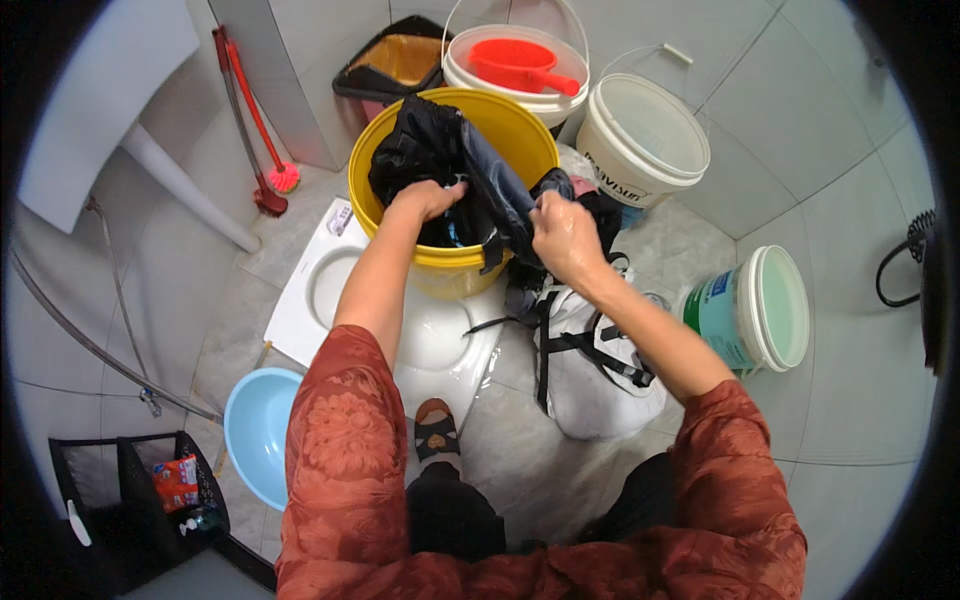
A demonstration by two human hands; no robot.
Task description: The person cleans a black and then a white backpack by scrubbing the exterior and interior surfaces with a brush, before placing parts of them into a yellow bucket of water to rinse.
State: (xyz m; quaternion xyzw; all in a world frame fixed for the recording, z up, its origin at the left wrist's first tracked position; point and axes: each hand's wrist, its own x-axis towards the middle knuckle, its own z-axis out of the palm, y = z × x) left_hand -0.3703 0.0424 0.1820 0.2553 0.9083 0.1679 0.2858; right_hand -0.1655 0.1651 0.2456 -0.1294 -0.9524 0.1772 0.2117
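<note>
A yellow plastic bucket [517, 124] stands over the white squat toilet pan [442, 337]. Wet dark clothing [412, 142], black with a grey-blue strip, lies in it and hangs over its right rim. My left hand [433, 199] is inside the bucket on the black cloth, its fingertips partly hidden by folds. At the right rim, my right hand [564, 232] is wet and closed on the grey-blue part of the clothing. Below that hand, more dark cloth lies beside a white backpack [592, 405] with black straps on the tiled floor.
Behind stand a white bucket [457, 67] holding a red dipper [510, 64], a bin [360, 75] and another white bucket [645, 169]. A green-and-white bucket [720, 315] is at right. A light-blue basin [255, 435], brushes [270, 187] and a black caddy [135, 517] are at left.
</note>
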